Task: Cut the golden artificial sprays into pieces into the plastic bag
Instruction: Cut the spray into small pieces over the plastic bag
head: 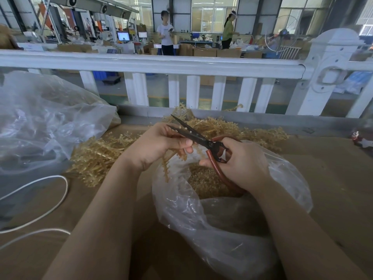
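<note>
My left hand (159,145) grips a golden artificial spray (166,168) whose loose end dangles over the open clear plastic bag (201,215). My right hand (244,162) holds black scissors (193,135) by their red-brown loop handles. The blades stand slightly apart beside my left fingers, tips pointing up and to the left. Cut golden pieces (203,178) lie inside the bag. A heap of uncut golden sprays (96,156) spreads over the brown table behind and left of my hands.
A large clear bag (40,122) of golden material sits at the left. A white cord (50,201) loops at the front left. A white railing (161,65) runs behind the table (333,178). A small red-white ornament (361,140) lies at the right. Two people stand far back.
</note>
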Demonstrator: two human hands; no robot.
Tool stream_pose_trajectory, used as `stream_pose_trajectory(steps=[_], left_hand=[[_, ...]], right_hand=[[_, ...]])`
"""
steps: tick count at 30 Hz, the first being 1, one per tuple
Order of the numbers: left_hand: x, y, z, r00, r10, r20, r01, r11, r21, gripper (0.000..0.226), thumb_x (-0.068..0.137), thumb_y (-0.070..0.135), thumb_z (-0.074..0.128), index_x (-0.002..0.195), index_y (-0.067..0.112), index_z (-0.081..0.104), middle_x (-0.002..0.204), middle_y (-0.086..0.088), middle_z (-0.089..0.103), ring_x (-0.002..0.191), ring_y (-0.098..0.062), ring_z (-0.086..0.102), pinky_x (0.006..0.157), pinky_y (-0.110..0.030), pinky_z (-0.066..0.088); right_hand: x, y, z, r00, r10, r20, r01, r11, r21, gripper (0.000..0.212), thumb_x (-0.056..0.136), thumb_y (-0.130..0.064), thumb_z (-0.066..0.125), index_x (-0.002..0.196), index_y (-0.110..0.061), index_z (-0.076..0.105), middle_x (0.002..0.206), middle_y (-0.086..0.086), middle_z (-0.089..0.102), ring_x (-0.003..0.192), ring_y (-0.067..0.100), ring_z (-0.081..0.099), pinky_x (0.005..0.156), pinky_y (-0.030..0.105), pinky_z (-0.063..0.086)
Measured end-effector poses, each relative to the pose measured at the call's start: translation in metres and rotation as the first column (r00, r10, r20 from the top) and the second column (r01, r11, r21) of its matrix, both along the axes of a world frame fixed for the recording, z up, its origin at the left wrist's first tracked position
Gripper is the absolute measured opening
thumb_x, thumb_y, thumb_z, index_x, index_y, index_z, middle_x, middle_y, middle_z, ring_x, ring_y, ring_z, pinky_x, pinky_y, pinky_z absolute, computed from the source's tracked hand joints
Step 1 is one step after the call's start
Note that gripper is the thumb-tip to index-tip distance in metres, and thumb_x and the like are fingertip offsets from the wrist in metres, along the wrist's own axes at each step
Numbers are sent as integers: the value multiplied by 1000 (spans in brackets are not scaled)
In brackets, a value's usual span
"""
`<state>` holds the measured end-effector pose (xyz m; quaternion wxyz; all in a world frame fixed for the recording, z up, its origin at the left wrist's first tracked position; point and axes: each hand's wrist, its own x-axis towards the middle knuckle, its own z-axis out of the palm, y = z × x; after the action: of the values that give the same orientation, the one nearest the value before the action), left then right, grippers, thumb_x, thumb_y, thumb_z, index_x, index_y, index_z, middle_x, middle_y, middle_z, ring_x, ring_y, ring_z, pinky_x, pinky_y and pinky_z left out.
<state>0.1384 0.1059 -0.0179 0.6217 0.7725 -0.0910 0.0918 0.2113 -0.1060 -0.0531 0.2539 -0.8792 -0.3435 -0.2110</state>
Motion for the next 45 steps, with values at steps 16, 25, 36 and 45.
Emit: stream_pose_trajectory(steps=[16,25,36,45], left_hand=[[2,-1,1,1000,-8,23,8,1000,7,5,85,7,71,88,11,72,83,-12,73,78,-26,67,69,-28,55],[3,-5,1,994,54,91,-42,991,-129,33,96,5,56,80,26,76,80,-7,74,72,-19,71,64,-29,58],[6,-7,1,969,199,145,-193,980,-59,12,93,-1,58,88,-5,68,72,-5,72,65,-19,66,70,-29,55],[6,-16,-1,981,117,153,-114,993,-25,20,93,-10,54,97,2,70,72,9,72,71,-3,67,68,-14,50]], right_hand=[[0,1,-2,997,24,-69,-17,995,97,70,60,-96,42,85,-35,64,58,-21,51,52,-5,49,47,16,32],[2,-1,-5,997,7,-71,2,991,136,59,63,-98,39,89,-46,52,64,-28,52,58,-7,51,47,12,31],[6,-1,-8,999,-32,-24,35,991,130,70,68,-99,34,92,-36,55,75,-23,59,62,-4,53,51,11,37],[2,0,-3,999,7,-32,-4,995,103,54,72,-92,40,95,-44,48,75,-30,51,65,-13,47,53,9,32]])
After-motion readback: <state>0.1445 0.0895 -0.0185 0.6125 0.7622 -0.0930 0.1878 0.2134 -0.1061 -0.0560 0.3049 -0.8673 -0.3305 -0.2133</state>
